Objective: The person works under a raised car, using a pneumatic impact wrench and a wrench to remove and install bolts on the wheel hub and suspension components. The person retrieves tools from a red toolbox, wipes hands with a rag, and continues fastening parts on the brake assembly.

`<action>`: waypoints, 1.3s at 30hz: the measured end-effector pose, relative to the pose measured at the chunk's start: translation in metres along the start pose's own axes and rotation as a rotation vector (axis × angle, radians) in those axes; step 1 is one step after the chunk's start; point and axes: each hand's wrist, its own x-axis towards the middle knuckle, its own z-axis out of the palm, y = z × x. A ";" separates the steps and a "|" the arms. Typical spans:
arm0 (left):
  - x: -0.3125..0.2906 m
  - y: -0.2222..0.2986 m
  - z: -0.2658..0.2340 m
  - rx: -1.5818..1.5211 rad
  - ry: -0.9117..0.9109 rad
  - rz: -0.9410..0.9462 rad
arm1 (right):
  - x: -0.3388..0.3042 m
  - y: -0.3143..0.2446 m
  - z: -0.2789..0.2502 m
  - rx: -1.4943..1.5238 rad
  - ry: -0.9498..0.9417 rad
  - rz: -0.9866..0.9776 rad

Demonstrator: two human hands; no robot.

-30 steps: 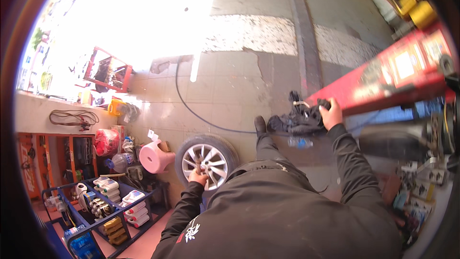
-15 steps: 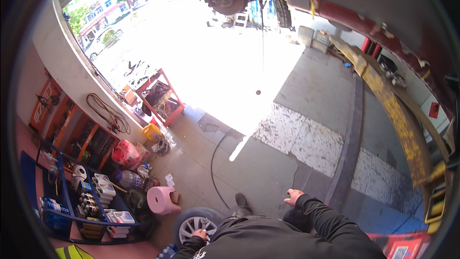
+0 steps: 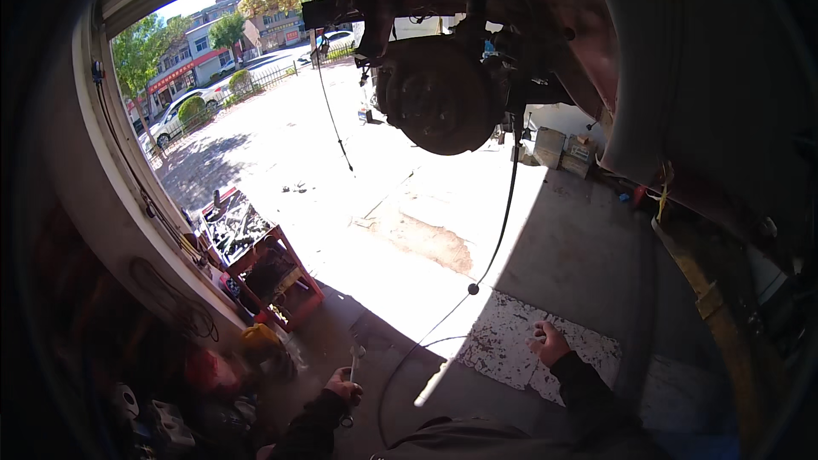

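My left hand [image 3: 342, 387] is closed around a metal wrench [image 3: 357, 358], whose ends stick out above and below the fist. To its right, over the patchy white floor marking, my right hand [image 3: 552, 343] is raised with its fingers curled. Whether anything small lies in those fingers is hidden. Ahead of both hands and higher up hangs a dark brake disc [image 3: 439, 106] on the wheel hub of a raised car [image 3: 699, 60]. Neither hand touches it.
A red tool cart [image 3: 294, 302] laden with tools stands at the left by the doorway. A black cable [image 3: 511, 204] hangs below the hub and runs along the floor. A yellow lift arm [image 3: 711, 315] is at the right. Outside are parked cars.
The view has tilted up and moved closer to the hub. My left hand, earlier low beside a wheel on the floor, is now further forward with the wrench showing. My right hand remains raised.
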 end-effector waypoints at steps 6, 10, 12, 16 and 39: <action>0.032 0.351 0.041 -0.210 -0.599 0.847 | 0.187 -0.120 -0.080 0.211 0.298 -0.390; -0.016 0.496 0.088 -0.395 -0.374 0.983 | 0.305 -0.239 -0.133 0.458 0.380 -0.687; -0.036 0.554 0.119 -0.370 -0.289 1.233 | 0.334 -0.294 -0.155 0.443 0.330 -0.792; -0.051 0.663 0.151 -0.225 -0.471 1.462 | 0.363 -0.377 -0.176 0.327 0.329 -0.927; 0.185 0.933 0.298 0.738 -0.159 2.234 | 0.369 -0.430 -0.189 1.072 -0.502 -0.962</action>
